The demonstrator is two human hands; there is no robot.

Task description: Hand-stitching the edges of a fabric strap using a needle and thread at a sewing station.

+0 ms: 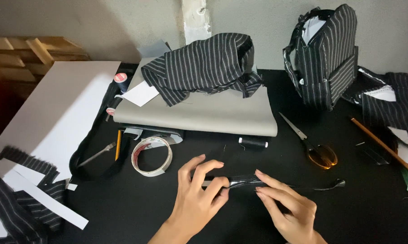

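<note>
On the black table [366,212], the folded grey board [204,115] bears striped cloth [204,61] far from me; the tape roll [151,156] sits near left, within reach. My left hand [197,199] and right hand [285,205] pinch the black strip [244,181], stretching it flat between them.

glossy black strip [276,183] (plastic-looking), matt tabletop [371,212]

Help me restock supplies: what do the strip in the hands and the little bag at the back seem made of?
Strip: glossy black, likely faux leather or vinyl; it catches light. Bag: woven black cloth with white pinstripes, matte; shiny black edging.
</note>
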